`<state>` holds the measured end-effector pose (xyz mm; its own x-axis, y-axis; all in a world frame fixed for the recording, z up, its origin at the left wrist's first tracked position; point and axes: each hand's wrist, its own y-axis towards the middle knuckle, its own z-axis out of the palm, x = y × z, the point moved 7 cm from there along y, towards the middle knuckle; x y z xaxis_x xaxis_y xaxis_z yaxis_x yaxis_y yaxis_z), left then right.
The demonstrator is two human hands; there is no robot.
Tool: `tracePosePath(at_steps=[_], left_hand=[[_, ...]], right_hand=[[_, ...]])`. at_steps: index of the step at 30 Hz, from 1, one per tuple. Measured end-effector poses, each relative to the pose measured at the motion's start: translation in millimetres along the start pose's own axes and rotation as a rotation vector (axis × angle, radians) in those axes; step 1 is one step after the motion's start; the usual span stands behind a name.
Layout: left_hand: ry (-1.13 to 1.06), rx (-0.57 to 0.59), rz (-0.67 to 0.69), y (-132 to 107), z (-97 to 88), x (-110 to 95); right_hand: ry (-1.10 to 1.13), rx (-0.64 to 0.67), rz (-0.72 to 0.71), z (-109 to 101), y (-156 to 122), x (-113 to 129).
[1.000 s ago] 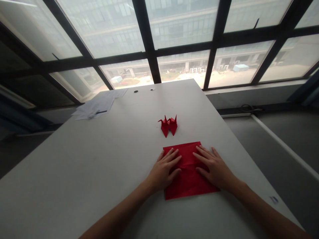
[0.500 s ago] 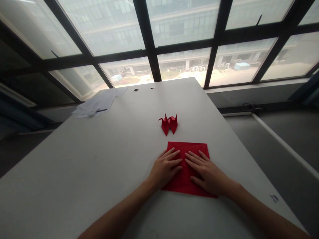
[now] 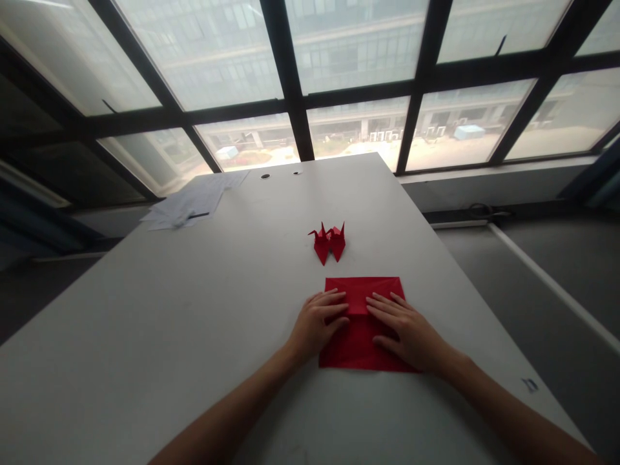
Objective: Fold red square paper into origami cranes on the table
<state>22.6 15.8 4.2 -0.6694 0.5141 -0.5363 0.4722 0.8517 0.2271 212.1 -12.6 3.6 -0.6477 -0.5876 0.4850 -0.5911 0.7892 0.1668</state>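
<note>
A red sheet of origami paper [image 3: 356, 349] lies on the white table, with a horizontal crease across its middle between my hands. My left hand [image 3: 320, 320] rests on its left side, fingers stretched toward the centre. Over the right side lies my right hand [image 3: 404, 326], fingers extended and thumb apart. Both hands are open and touch the paper from above. Just beyond the sheet's far edge stand two red folded paper cranes [image 3: 330, 244], side by side. Parts of the sheet's left and right edges are covered by my hands.
The white table [image 3: 194, 310] reaches to the window wall. Several loose papers [image 3: 186, 200] with a dark pen [image 3: 199, 215] on them lie at its far left. A small label [image 3: 529, 385] is near the right edge. Two round holes are at the far end.
My hands have spread slightly apart. The middle crease of the red sheet now shows as a raised line, and its near edge has drawn a little away from me.
</note>
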Motion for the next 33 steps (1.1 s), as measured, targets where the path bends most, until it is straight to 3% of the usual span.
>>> tracePosePath(at_steps=[3, 10, 19, 24, 28, 33], left_hand=[[-0.018, -0.002, 0.032, 0.0, -0.7, 3.8], [-0.06, -0.129, 0.061, -1.0, -10.5, -1.2], [0.013, -0.171, 0.094, -0.6, -22.9, -3.3], [0.037, -0.162, 0.095, -1.2, -22.7, -14.1], [0.05, -0.155, 0.059, -3.2, -21.9, -21.8], [-0.008, -0.008, 0.183, -4.2, -18.4, -29.5]], right_hand=[[-0.017, -0.099, 0.022, -4.0, -1.7, -11.8], [-0.02, -0.333, 0.063, -21.8, -3.5, -29.9], [-0.028, -0.352, 0.101, -32.1, -4.8, -44.3], [-0.143, -0.485, 0.262, -45.1, -10.0, -37.7], [-0.163, -0.364, 0.278, -30.6, -6.9, -14.8], [-0.158, -0.217, 0.164, -12.4, -2.7, -11.0]])
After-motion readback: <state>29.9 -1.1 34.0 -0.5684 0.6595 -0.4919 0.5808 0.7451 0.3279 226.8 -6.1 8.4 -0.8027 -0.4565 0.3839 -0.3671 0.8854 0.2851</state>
